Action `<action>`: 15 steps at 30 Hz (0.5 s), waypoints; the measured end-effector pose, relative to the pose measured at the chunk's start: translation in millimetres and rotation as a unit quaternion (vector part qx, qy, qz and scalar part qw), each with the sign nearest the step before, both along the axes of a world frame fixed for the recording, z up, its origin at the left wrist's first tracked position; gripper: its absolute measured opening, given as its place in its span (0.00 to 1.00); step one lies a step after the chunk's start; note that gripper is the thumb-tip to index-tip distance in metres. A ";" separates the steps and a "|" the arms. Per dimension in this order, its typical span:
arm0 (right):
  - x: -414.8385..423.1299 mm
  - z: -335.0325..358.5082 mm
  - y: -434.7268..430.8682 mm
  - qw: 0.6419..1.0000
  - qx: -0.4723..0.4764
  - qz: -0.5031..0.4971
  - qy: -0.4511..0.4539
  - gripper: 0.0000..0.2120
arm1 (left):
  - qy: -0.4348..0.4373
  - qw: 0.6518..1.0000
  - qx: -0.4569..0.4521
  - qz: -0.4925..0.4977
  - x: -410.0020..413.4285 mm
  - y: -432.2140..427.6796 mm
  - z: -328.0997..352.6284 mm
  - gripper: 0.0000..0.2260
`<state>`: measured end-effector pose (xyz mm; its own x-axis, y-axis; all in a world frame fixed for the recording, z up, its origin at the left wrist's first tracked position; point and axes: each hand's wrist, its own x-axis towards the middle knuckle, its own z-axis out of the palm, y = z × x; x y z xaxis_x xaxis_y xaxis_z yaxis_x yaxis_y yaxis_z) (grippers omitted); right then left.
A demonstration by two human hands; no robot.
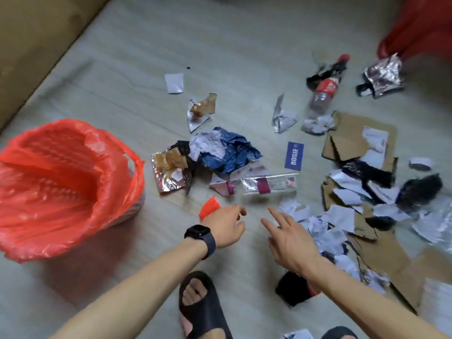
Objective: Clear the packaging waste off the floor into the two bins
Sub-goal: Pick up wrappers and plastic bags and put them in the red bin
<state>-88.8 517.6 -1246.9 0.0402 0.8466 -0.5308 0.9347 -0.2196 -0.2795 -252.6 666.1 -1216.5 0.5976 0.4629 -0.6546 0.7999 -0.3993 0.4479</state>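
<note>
Pale tiled floor beside a tan sofa base lies strewn with packaging waste as a person in black slide sandals bends over it with both arms out. Nearest the camera, the left hand, a black smartwatch on its wrist, is loosely curled with a scrap of red plastic showing just past it; whether the fingers actually hold that scrap cannot be told. The right hand is spread open and empty, fingers pointing toward a clear plastic package with maroon bands lying just ahead. To the left stands one bin, a basket lined with a red bag, still empty; a second red shape at the far right corner may be the other bin, though blur hides it. To the right, torn paper lies heaped over flattened cardboard. Farther off sit a crumpled blue wrapper, a foil pouch, a blue card, a squashed cola bottle and a silver bag. Risks appear plain: the slick clear package could slip from an open-handed grab, light paper scraps could scatter as the cardboard is lifted, and the loose liner could fold inward and shed whatever is tossed at it.
</note>
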 end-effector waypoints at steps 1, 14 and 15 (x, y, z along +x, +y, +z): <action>12.7 -3.1 -6.1 1.000 0.015 -0.008 -0.015 0.26 | 0.007 0.999 0.014 -0.043 15.6 5.7 -4.1 0.16; 66.9 -13.0 -37.0 0.969 -0.115 -0.207 -0.076 0.35 | 0.064 0.953 0.120 -0.270 48.5 0.0 -44.0 0.15; 60.8 -8.7 -37.7 0.967 -0.119 -0.212 -0.075 0.35 | 0.066 0.951 0.119 -0.278 36.2 -2.6 -44.5 0.15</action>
<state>-28.0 479.9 -1255.6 0.4494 0.5917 -0.6692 0.7721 -0.6341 -0.0421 -216.5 663.4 -1261.0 0.7130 0.2439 -0.6574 0.4790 -0.8541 0.2027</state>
